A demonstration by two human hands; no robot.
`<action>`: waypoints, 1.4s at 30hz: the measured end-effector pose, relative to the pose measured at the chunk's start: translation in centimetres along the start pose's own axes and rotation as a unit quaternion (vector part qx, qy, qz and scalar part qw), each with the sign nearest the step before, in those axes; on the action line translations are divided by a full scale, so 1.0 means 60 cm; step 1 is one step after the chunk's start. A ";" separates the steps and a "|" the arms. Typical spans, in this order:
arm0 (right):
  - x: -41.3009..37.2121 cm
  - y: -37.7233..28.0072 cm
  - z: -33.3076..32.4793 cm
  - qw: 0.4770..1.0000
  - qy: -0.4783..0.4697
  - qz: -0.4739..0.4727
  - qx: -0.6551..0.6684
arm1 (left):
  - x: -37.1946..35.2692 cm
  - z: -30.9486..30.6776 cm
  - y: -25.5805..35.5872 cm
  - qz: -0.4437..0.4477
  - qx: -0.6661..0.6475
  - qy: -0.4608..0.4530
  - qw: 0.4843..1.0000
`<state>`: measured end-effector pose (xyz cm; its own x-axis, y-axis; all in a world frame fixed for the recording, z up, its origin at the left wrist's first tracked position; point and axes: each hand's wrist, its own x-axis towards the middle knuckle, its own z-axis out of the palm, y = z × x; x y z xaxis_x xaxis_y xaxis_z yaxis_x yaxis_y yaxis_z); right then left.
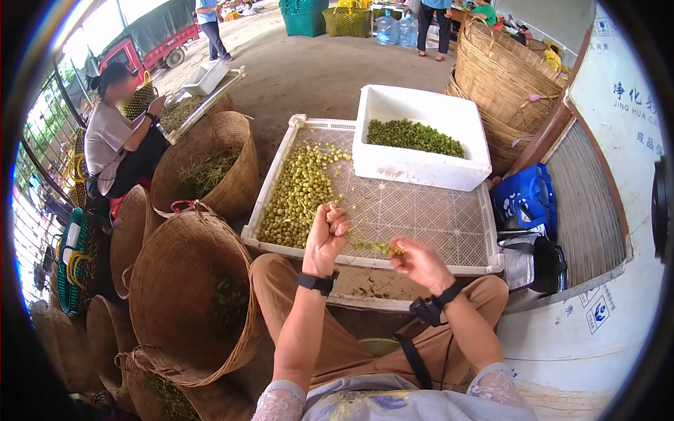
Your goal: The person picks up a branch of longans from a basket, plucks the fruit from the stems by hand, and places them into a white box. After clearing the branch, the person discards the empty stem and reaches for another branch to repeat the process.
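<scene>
Over the front of a white perforated plastic tray [393,210], a thin green stalk [365,243] stretches between my two hands. My left hand [327,237] is closed around one end, fingers curled upward. At the other end, my right hand [423,266] pinches the stalk, where small greenish bits show by the fingertips. Loose round yellow-green berries [298,186] lie heaped on the tray's left side, just beyond my left hand. A white foam box [428,165] rests on the tray's far right part, with smaller dark-green berries [414,137] inside.
Large wicker baskets [186,295] crowd my left, some holding stems. A person [116,133] sits at another tray on the far left. Tall stacked baskets [502,84] stand at the back right. A blue bag [526,200] and a silver-black bag [530,259] sit right of the tray.
</scene>
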<state>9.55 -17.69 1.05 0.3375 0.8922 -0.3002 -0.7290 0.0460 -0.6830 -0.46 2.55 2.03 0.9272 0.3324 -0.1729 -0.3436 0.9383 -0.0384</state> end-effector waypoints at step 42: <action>0.003 -0.017 0.006 0.996 0.055 -0.067 0.003 | -0.017 0.017 -0.016 0.060 0.269 0.051 0.960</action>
<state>10.14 -17.39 1.91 0.4954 0.8229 -0.2782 -0.6769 0.1650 -0.7174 -0.91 1.38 3.27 0.8569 0.4561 -0.2403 -0.2954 0.8164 0.4962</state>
